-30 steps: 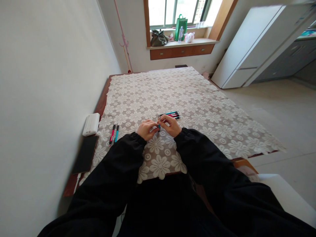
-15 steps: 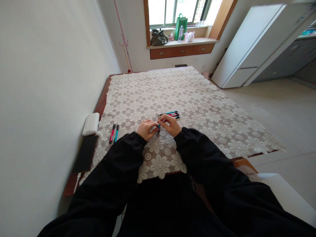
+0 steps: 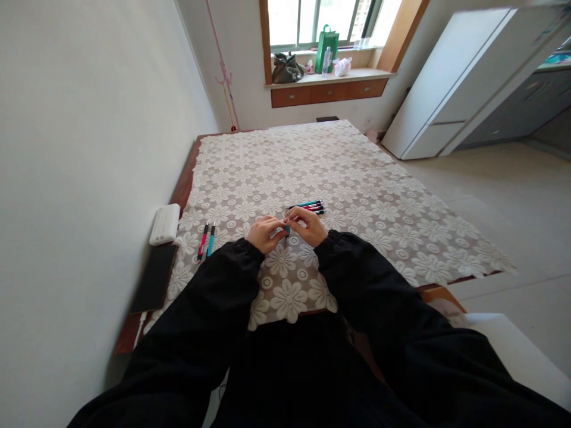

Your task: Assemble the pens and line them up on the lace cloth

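Note:
My left hand [image 3: 264, 233] and my right hand [image 3: 307, 226] meet over the lace-covered table [image 3: 357, 178], both pinching a small teal pen [image 3: 288, 229] between their fingertips. Just beyond my right hand lies a small bundle of pens [image 3: 311, 207] in teal, red and black. To the left of my left hand two more pens [image 3: 207, 239], one red and one teal, lie side by side. Black sleeves cover both arms to the wrists.
A white power bank [image 3: 165, 224] and a black phone-like slab [image 3: 156, 277] sit at the table's left edge by the wall. A white cabinet [image 3: 450, 83] stands far right. Bags and a bottle line the window sill [image 3: 328, 75]. A white seat edge [image 3: 513, 351] shows at lower right.

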A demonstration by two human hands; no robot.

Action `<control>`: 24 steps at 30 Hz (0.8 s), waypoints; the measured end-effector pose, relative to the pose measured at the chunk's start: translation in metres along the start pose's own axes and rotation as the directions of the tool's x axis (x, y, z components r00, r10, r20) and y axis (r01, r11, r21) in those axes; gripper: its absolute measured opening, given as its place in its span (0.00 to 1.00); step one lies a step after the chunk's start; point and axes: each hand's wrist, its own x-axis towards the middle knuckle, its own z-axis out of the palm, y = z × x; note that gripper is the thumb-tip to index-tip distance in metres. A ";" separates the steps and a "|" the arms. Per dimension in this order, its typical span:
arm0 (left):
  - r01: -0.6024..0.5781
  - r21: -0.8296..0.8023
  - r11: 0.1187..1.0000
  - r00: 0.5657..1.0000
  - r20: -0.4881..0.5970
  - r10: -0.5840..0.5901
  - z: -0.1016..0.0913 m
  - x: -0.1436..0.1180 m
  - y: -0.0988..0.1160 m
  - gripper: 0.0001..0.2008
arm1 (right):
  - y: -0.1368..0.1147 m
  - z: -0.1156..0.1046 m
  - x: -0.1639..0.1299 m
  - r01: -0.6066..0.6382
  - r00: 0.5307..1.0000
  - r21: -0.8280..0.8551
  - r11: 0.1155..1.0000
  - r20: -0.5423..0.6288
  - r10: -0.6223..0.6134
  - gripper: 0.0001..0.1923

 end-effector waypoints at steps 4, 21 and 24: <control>0.005 -0.018 1.000 1.000 -0.011 -0.005 0.001 0.000 -0.001 0.09 | 0.000 0.000 0.000 -0.003 1.000 0.002 1.000 -0.007 0.003 0.13; 0.002 -0.024 1.000 1.000 -0.006 -0.002 0.001 0.000 -0.002 0.09 | -0.004 -0.003 0.000 0.021 0.998 -0.026 0.999 0.052 -0.020 0.06; 0.004 -0.037 0.999 1.000 -0.013 -0.005 0.002 -0.001 -0.002 0.09 | -0.005 -0.004 -0.001 0.020 0.999 -0.034 0.999 0.046 -0.018 0.09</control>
